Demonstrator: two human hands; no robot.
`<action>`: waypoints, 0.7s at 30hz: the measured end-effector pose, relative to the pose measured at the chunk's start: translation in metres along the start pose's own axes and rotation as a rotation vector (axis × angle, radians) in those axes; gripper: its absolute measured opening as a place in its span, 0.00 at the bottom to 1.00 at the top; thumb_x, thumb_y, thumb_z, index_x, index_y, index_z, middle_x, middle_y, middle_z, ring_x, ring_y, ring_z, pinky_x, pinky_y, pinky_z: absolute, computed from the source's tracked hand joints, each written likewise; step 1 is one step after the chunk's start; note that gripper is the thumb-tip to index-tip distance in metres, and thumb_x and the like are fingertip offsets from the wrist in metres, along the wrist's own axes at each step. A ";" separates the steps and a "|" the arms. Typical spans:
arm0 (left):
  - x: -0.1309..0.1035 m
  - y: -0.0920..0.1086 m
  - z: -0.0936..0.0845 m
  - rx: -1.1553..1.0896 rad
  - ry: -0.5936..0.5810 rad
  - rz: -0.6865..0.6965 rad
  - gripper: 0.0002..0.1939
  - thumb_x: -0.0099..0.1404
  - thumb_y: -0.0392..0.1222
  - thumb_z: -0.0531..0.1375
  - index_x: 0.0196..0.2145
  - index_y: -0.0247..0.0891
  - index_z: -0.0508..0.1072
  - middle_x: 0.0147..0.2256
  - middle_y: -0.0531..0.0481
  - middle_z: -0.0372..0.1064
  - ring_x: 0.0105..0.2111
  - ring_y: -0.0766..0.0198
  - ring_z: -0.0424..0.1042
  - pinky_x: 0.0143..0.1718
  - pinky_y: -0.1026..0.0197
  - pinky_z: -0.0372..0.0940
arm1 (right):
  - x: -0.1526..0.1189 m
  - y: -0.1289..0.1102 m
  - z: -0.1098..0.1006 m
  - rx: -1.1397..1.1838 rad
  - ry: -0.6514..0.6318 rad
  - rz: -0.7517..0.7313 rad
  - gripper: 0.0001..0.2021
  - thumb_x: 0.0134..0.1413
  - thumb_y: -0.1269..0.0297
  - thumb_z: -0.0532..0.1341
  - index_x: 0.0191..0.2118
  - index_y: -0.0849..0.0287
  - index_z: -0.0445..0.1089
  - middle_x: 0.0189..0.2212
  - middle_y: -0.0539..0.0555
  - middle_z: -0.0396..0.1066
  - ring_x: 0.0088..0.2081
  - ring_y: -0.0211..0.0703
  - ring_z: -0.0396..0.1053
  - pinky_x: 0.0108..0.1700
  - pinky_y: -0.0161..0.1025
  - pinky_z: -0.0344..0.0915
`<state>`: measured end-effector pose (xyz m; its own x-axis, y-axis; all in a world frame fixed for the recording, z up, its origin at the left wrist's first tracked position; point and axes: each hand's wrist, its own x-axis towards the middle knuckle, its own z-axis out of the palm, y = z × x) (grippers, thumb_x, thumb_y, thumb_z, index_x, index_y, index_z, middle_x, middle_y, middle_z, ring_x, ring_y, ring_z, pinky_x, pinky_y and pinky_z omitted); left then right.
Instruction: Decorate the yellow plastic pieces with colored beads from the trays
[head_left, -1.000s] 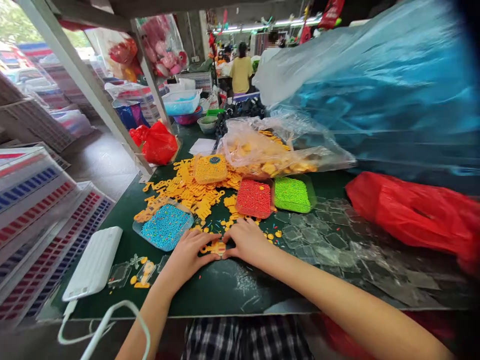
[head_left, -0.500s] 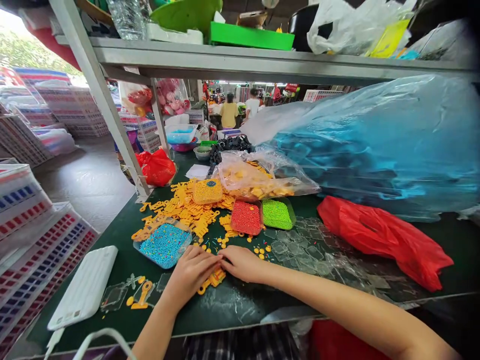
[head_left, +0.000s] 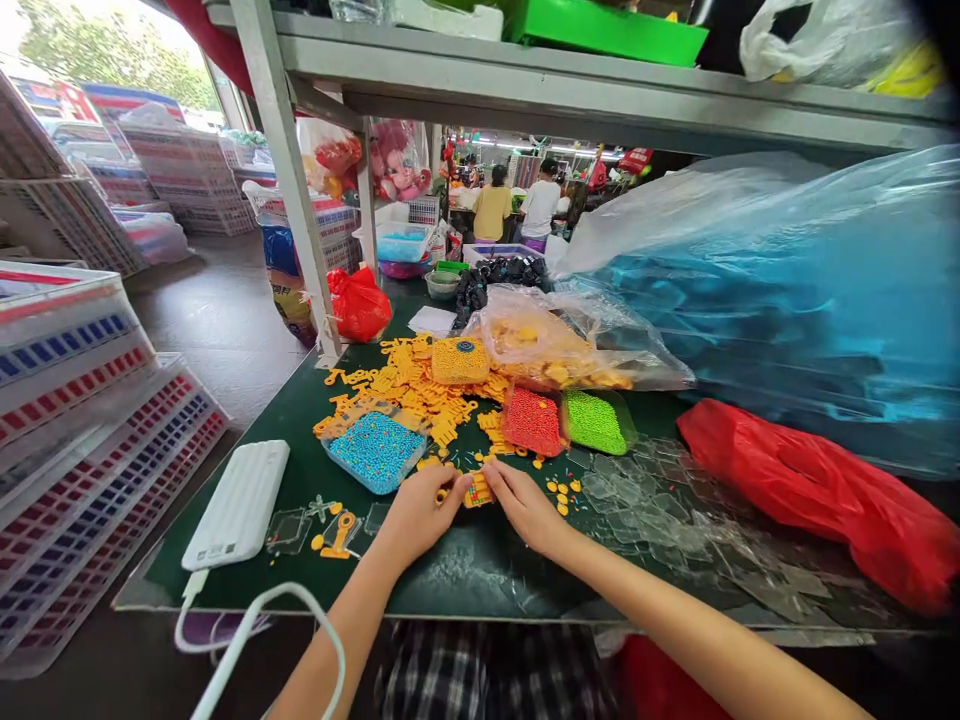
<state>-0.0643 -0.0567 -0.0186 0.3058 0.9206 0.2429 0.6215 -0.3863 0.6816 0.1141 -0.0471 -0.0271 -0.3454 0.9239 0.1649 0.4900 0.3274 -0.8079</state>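
Note:
Between my two hands is a yellow plastic piece (head_left: 477,490) with small red and green beads showing in it. My left hand (head_left: 426,503) pinches its left end, thumb in front. On the other end the fingers of my right hand (head_left: 525,505) are closed. A tub of blue beads (head_left: 377,452) stands beyond my left hand. Past my right hand are a tub of red beads (head_left: 532,420) and a tub of green beads (head_left: 595,421). A heap of similar yellow pieces (head_left: 420,385) lies behind, with a tub of yellow beads (head_left: 460,360) on it.
A white power bank (head_left: 236,505) with a cable lies at the left. Clear plastic squares (head_left: 645,510) cover the right side, near a red bag (head_left: 817,490). Large blue-filled plastic bags (head_left: 787,320) fill the back right. A shelf (head_left: 525,75) spans overhead; stacked crates (head_left: 90,400) stand left.
My hands have tilted up and drawn slightly apart, so the beaded face of the yellow piece now shows between them. The camera view has shifted, moving the table scene rightward.

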 end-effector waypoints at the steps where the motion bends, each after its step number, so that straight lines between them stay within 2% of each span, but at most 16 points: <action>1: 0.000 0.001 0.000 -0.038 0.022 -0.014 0.23 0.70 0.54 0.46 0.22 0.39 0.62 0.22 0.51 0.65 0.25 0.62 0.65 0.28 0.62 0.57 | 0.001 -0.001 0.004 0.022 0.002 0.005 0.24 0.64 0.43 0.44 0.29 0.56 0.61 0.25 0.49 0.64 0.28 0.40 0.61 0.33 0.37 0.60; 4: 0.000 0.002 0.000 -0.173 0.049 -0.069 0.25 0.69 0.57 0.46 0.22 0.38 0.62 0.21 0.52 0.63 0.24 0.64 0.63 0.27 0.63 0.57 | 0.003 -0.008 0.019 0.171 0.006 0.034 0.27 0.59 0.37 0.46 0.29 0.57 0.64 0.25 0.50 0.65 0.29 0.40 0.61 0.32 0.37 0.61; 7: 0.001 0.002 0.001 -0.293 0.020 -0.109 0.27 0.67 0.61 0.46 0.22 0.37 0.65 0.22 0.51 0.65 0.25 0.64 0.65 0.28 0.63 0.59 | 0.003 -0.014 0.027 0.303 0.036 0.094 0.31 0.53 0.31 0.48 0.27 0.57 0.65 0.23 0.51 0.64 0.26 0.40 0.61 0.27 0.36 0.61; 9: 0.001 0.001 0.001 -0.338 -0.004 -0.126 0.29 0.67 0.63 0.46 0.23 0.37 0.67 0.23 0.50 0.68 0.26 0.63 0.66 0.29 0.62 0.60 | 0.004 -0.015 0.018 0.291 0.088 0.115 0.32 0.50 0.28 0.48 0.25 0.56 0.65 0.20 0.51 0.63 0.23 0.39 0.60 0.23 0.36 0.59; 10: 0.001 0.000 0.001 -0.354 -0.007 -0.126 0.30 0.68 0.63 0.44 0.25 0.36 0.70 0.25 0.50 0.70 0.27 0.62 0.67 0.30 0.62 0.61 | 0.006 -0.013 0.007 0.261 0.132 0.119 0.32 0.49 0.28 0.48 0.24 0.56 0.65 0.19 0.51 0.62 0.21 0.39 0.59 0.21 0.36 0.57; 11: 0.001 0.000 0.001 -0.362 0.000 -0.121 0.30 0.69 0.62 0.43 0.28 0.36 0.72 0.26 0.49 0.72 0.28 0.61 0.68 0.31 0.61 0.62 | 0.011 -0.011 -0.010 0.223 0.184 0.120 0.32 0.48 0.27 0.49 0.24 0.55 0.65 0.18 0.51 0.61 0.20 0.39 0.57 0.20 0.36 0.55; 13: 0.000 -0.001 0.000 -0.333 0.025 -0.093 0.30 0.70 0.60 0.41 0.36 0.37 0.74 0.30 0.47 0.74 0.31 0.59 0.70 0.34 0.60 0.64 | 0.029 -0.006 -0.059 0.141 0.321 0.122 0.32 0.47 0.27 0.48 0.26 0.55 0.64 0.17 0.49 0.58 0.18 0.37 0.53 0.19 0.36 0.52; 15: 0.000 0.000 0.000 -0.214 0.025 -0.045 0.27 0.71 0.58 0.42 0.41 0.37 0.74 0.32 0.47 0.74 0.33 0.58 0.71 0.36 0.58 0.64 | 0.055 0.000 -0.119 0.037 0.486 0.109 0.31 0.52 0.29 0.43 0.27 0.54 0.62 0.19 0.49 0.57 0.19 0.37 0.53 0.21 0.37 0.52; 17: 0.001 0.000 -0.001 -0.067 -0.003 0.000 0.24 0.71 0.56 0.45 0.42 0.38 0.73 0.31 0.47 0.74 0.31 0.58 0.71 0.36 0.57 0.64 | 0.086 0.004 -0.177 -0.164 0.640 0.085 0.30 0.60 0.36 0.37 0.27 0.54 0.60 0.20 0.51 0.57 0.20 0.39 0.54 0.23 0.38 0.52; 19: 0.002 0.000 -0.001 0.031 -0.030 0.032 0.22 0.71 0.55 0.46 0.43 0.39 0.73 0.30 0.48 0.73 0.30 0.59 0.71 0.35 0.57 0.64 | 0.113 0.007 -0.217 -0.296 0.645 0.072 0.27 0.64 0.43 0.38 0.25 0.54 0.61 0.20 0.53 0.59 0.23 0.42 0.58 0.27 0.41 0.55; 21: 0.002 -0.001 -0.002 0.081 -0.044 0.051 0.20 0.72 0.53 0.46 0.42 0.40 0.72 0.30 0.49 0.74 0.30 0.59 0.72 0.36 0.58 0.65 | 0.131 0.009 -0.233 -0.430 0.571 0.048 0.25 0.64 0.47 0.44 0.23 0.55 0.62 0.20 0.54 0.61 0.24 0.44 0.61 0.29 0.42 0.56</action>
<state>-0.0656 -0.0542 -0.0176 0.3691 0.8967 0.2442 0.6598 -0.4379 0.6106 0.2596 0.1236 0.1188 0.0994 0.8603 0.5000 0.8068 0.2244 -0.5465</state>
